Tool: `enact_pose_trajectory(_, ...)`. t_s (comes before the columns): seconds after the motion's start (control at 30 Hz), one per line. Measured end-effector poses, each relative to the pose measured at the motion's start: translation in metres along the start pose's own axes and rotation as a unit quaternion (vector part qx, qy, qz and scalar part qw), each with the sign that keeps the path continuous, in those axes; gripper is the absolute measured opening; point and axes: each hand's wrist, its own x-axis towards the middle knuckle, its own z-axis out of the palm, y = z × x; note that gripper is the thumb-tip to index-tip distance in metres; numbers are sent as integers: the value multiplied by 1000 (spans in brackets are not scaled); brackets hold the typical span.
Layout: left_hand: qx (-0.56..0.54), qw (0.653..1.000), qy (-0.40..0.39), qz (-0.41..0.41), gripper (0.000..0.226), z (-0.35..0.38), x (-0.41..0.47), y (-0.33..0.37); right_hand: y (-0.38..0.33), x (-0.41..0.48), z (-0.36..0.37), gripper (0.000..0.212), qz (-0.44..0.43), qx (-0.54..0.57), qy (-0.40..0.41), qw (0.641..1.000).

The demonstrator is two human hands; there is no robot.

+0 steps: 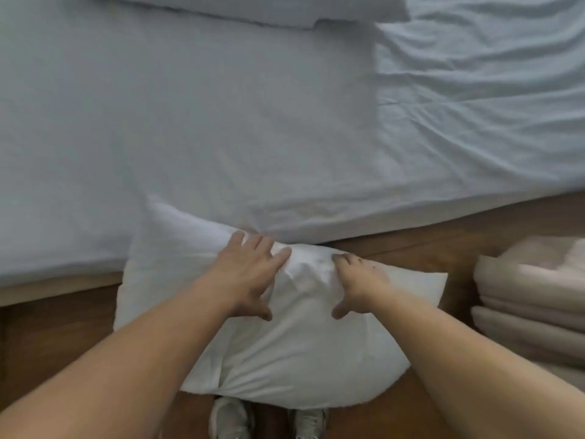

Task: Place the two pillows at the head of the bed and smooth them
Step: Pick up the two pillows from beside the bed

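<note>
Hands, the left hand [245, 274] and right hand [356, 285], spread open, fingers pressing a white pillow [285, 353] at lower centre, overhanging the bed [190, 122] edge; second pillow [253, 9] along the top edge.

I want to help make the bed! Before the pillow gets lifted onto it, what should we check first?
1. Both hands on the pillow: left hand and right hand rest on top: ok.
2. Firm grip: fingers spread, not closed: not ok.
3. Pillow fully on the bed: it overhangs the edge: not ok.
4. Landing spot bare: ok.
5. Second pillow already placed: ok.
6. Folded blankets out of the way: ok.
</note>
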Motion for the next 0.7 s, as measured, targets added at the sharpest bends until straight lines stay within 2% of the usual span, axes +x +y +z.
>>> enact_pose_trajectory(0.07,40,999,5,-12,117,18,18,7,11,20,16,133,11,9,7,1000)
enact_pose_trajectory(0.1,47,999,0,-17,111,29,28,12,15,31,26,133,19,25,0,1000)
enact_pose_trajectory(0.17,34,999,-26,-29,85,47,35,15,11,43,42,113,24,59,-18,998)
enact_pose_trajectory(0.23,4,997,-63,-34,60,59,27,17,3,38,58,80,9,83,-36,996)
enact_pose_trajectory(0.3,-20,995,-100,-16,50,64,3,18,-5,14,69,60,-26,89,-48,995)
enact_pose_trajectory(0.4,-31,991,-127,11,42,43,-45,13,-17,-43,49,48,-73,60,-77,993)
enact_pose_trajectory(0.53,-86,989,-121,0,39,-48,-98,-18,-39,-116,-59,41,-83,27,-93,992)
enact_pose_trajectory(0.7,-138,988,-28,-62,42,-227,-141,-92,-71,-183,-268,40,-98,-6,-20,995)
